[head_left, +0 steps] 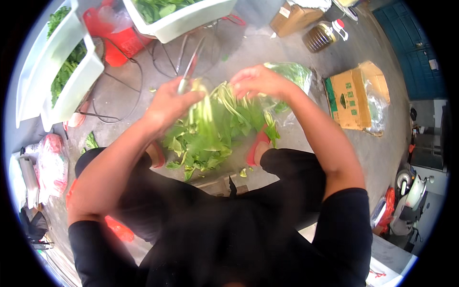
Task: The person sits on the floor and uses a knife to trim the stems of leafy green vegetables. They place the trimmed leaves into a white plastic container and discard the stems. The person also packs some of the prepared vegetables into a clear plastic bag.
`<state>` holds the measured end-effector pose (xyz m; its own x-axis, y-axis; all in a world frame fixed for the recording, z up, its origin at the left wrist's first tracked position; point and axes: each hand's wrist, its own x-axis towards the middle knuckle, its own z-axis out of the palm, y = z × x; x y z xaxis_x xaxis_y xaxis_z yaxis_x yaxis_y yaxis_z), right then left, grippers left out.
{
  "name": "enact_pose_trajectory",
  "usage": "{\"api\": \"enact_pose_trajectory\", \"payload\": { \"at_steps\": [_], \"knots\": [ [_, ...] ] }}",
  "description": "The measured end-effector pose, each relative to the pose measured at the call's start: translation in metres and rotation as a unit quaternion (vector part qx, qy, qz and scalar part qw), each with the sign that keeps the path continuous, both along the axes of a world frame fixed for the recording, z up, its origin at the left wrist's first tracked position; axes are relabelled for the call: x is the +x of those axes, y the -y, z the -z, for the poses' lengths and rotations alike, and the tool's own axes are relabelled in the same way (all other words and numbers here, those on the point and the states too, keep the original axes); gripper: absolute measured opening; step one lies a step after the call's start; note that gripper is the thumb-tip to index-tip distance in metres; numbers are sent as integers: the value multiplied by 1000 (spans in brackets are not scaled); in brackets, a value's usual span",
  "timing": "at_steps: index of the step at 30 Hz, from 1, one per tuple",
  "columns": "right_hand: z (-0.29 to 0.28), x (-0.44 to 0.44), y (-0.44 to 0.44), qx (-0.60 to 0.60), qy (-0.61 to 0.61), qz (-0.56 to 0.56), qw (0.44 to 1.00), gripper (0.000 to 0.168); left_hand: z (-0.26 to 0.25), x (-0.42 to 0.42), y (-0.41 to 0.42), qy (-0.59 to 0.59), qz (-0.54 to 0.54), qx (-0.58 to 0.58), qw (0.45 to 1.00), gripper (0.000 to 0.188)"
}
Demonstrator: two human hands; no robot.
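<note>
My left hand (170, 100) is closed around the light handle of a knife (193, 59), whose blade points up and away from me. Pale stems of a blurred bunch of leafy greens (205, 107) hang by its thumb and seem held in the same hand. My right hand (260, 83) has bent fingers at the stems of more greens (229, 98); blur hides whether they grip. Beneath both hands a pile of leafy greens (208, 150) lies on the concrete floor between my feet in red footwear (259, 145).
White bins of greens (186, 23) (77, 82) stand on wire stands at the front and left. Beyond my right hand lies a clear plastic bag of greens (294, 77). Farther right are an open cardboard box (346, 98), a jug of dark liquid (321, 37) and a scooter (407, 201).
</note>
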<state>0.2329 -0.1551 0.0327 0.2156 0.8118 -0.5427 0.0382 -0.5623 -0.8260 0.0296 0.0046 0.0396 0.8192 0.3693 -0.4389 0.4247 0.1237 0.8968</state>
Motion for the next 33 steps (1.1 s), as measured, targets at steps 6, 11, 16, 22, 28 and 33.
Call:
{"api": "enact_pose_trajectory", "payload": {
  "at_steps": [6,11,16,22,28,33],
  "knots": [
    [155,70,97,-269,447,-318,791,17,28,-31,-20,-127,161,254,945,30],
    [283,17,175,-301,498,185,792,28,25,-31,-10,-158,111,139,971,22],
    [227,-4,132,-368,360,158,843,39,11,-19,11,-61,84,20,994,15],
    [158,21,116,-41,-61,241,968,35,-7,-8,6,-108,89,-33,990,17],
    [137,10,86,194,-279,344,875,29,-18,-5,17,-69,76,-31,994,18],
    [151,-46,71,104,-275,372,880,28,-22,-13,15,-47,54,-32,997,18]
  ]
}}
